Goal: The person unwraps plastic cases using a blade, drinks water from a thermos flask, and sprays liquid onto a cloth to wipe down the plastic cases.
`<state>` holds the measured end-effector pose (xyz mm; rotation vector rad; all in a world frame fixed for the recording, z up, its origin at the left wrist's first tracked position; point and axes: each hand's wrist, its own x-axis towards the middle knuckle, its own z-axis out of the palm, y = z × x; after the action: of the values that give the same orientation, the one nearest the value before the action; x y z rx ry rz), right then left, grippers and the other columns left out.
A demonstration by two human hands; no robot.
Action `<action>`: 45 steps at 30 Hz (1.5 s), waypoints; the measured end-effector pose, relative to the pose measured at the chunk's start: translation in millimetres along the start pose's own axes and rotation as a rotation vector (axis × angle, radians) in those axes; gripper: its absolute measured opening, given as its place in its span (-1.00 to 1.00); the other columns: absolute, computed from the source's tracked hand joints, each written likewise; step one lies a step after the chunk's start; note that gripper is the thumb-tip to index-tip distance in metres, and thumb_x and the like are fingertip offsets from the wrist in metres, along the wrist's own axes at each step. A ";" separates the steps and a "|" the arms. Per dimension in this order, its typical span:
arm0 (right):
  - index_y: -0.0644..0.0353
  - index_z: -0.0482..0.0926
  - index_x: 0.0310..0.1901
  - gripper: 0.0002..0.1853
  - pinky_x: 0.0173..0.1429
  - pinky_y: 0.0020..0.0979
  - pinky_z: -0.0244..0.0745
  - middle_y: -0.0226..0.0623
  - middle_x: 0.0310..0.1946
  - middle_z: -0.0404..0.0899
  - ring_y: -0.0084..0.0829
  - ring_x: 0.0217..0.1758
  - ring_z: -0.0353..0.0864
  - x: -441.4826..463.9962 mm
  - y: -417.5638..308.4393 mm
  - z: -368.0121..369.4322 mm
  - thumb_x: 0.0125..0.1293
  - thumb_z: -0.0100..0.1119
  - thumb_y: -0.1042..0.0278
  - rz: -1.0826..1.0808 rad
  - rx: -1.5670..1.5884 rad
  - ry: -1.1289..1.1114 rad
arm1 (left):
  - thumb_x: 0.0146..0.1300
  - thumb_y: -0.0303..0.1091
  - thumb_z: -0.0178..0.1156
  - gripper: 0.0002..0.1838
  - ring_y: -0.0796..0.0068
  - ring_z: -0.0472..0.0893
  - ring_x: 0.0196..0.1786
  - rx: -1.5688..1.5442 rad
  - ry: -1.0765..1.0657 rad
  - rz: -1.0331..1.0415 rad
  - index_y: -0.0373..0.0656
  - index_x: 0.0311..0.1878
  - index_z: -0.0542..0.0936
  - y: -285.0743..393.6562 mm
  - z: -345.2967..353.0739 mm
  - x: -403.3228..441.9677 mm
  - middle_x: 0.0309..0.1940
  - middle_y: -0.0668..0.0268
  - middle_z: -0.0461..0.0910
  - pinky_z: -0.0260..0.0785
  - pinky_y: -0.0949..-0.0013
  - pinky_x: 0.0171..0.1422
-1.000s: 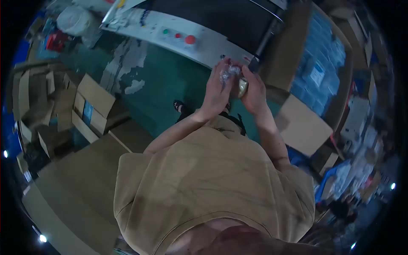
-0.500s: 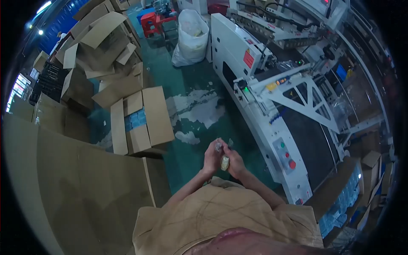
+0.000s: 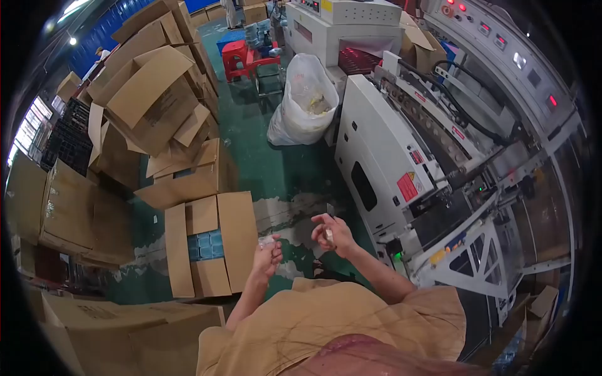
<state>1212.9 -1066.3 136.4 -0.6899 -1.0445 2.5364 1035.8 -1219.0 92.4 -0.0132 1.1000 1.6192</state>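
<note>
My left hand [image 3: 268,255] is closed in front of my body, beside the flap of the open carton. A crumpled bit of clear plastic film [image 3: 267,240] sticks out at the top of its fingers. To the right, apart from it, my right hand [image 3: 337,237] has its fingers curled round a small pale, yellowish crumpled piece [image 3: 329,235]. A thin dark-grey flat piece [image 3: 330,210] shows just above that hand; I cannot make out what it is. The open carton [image 3: 235,238] at left holds blue, clear-wrapped packs [image 3: 205,245].
A large white sack [image 3: 291,113] with plastic scraps stands ahead, near a red stool [image 3: 234,59]. Stacked cartons [image 3: 150,94] line the left side. A white machine [image 3: 376,150] with a conveyor runs along the right. The green floor [image 3: 251,150] has worn patches.
My hands have moved from together to apart, left hand leftward with the plastic film, right hand with the pale piece. The view has tilted up, and the sack and machine show further along.
</note>
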 end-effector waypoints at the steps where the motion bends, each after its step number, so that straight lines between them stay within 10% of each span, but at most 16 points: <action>1: 0.20 0.30 -0.06 -0.63 -0.59 -0.62 0.18 -0.37 -0.50 0.39 -0.66 -0.64 0.23 15.2 -33.4 14.3 0.33 -0.12 0.05 0.056 -0.105 0.023 | 0.14 -0.56 -0.08 -0.73 0.69 0.20 -0.66 -0.028 -0.009 -0.091 -0.20 -0.06 0.36 13.9 3.5 10.3 -0.53 0.38 0.33 -0.02 0.65 -0.66; 10: 0.21 0.33 -0.03 -0.70 -0.35 -0.65 0.22 -0.49 -0.32 0.34 -0.70 -0.41 0.25 211.4 -194.2 4.7 0.23 0.02 0.33 -0.127 -0.747 -0.069 | 0.21 0.03 -0.07 -0.62 0.53 0.16 -0.72 -0.408 -0.089 -0.570 -0.13 -0.37 0.42 67.1 41.7 147.1 -0.68 0.34 0.28 -0.13 0.53 -0.74; 21: 0.23 0.41 0.08 -0.55 -0.23 -0.65 0.31 -0.47 -0.17 0.47 -0.71 -0.27 0.38 390.8 -456.5 -12.7 0.10 0.18 0.50 -0.735 -0.934 0.556 | 0.25 0.08 -0.07 -0.57 0.65 0.08 -0.79 0.543 -0.299 -0.146 -0.09 -0.52 0.35 218.5 172.8 463.4 -0.76 0.48 0.13 -0.14 0.54 -0.73; 25: 0.25 0.43 0.03 -0.56 -0.03 -0.51 0.37 -0.27 -0.13 0.51 -0.50 -0.13 0.49 445.5 -547.1 -42.1 0.07 0.22 0.39 -0.966 -1.228 0.780 | 0.06 0.07 0.14 -0.31 0.25 0.51 -0.21 0.874 -0.368 0.044 -0.32 0.08 0.32 217.7 234.3 593.8 -0.12 0.08 0.45 0.40 0.34 -0.33; 26: 0.24 0.45 -0.01 -0.54 0.02 -0.42 0.39 -0.13 -0.14 0.54 -0.36 -0.09 0.53 462.5 -570.0 -55.1 0.02 0.25 0.31 -0.988 -1.279 0.851 | -0.05 0.11 0.23 -0.03 0.13 0.34 0.18 0.819 -0.236 0.095 -0.41 0.25 0.09 193.3 235.6 636.6 0.17 -0.06 0.26 0.32 0.33 0.11; 27: 0.22 0.46 -0.04 -0.53 -0.01 -0.41 0.41 -0.14 -0.22 0.57 -0.35 -0.14 0.56 477.9 -589.5 -57.8 0.00 0.26 0.23 -1.053 -1.389 0.974 | -0.05 0.11 0.23 -0.03 0.13 0.34 0.18 0.819 -0.240 0.091 -0.41 0.25 0.09 184.7 233.2 669.5 0.17 -0.06 0.26 0.32 0.33 0.11; 31: 0.19 0.51 -0.12 -0.55 -0.08 -0.43 0.43 -0.17 -0.36 0.61 -0.35 -0.23 0.60 543.1 -678.1 -66.4 -0.05 0.22 0.13 -0.892 -1.425 0.991 | -0.19 0.09 0.30 0.04 0.12 0.11 0.33 0.807 -0.214 0.159 -0.42 0.25 0.10 141.9 210.2 796.8 0.26 -0.10 0.11 -0.07 0.31 0.39; 38: 0.24 0.56 -0.20 -0.59 -0.03 -0.19 0.46 -0.05 -0.21 0.58 -0.13 -0.11 0.57 686.9 -809.9 -124.8 0.00 0.05 0.09 -0.474 -2.003 1.311 | -0.03 -0.18 0.24 -0.40 0.09 0.46 0.04 1.144 -0.327 0.144 -0.27 0.09 0.41 224.5 236.6 740.4 -0.03 0.05 0.49 0.28 0.30 0.13; 45: 0.21 0.57 -0.14 -0.64 0.00 0.00 0.38 -0.04 -0.09 0.53 -0.01 0.01 0.50 754.2 -850.5 -187.2 0.14 -0.06 0.19 -0.229 -2.274 1.277 | 0.19 -0.28 0.11 -0.64 0.57 0.52 -0.31 0.546 -0.115 -0.198 -0.25 0.02 0.44 286.5 163.2 630.7 -0.24 0.29 0.54 0.40 0.52 -0.23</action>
<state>769.5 -35.7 398.1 -1.7284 -2.3395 -0.6072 660.5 -617.1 33.2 0.3163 1.3716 1.0935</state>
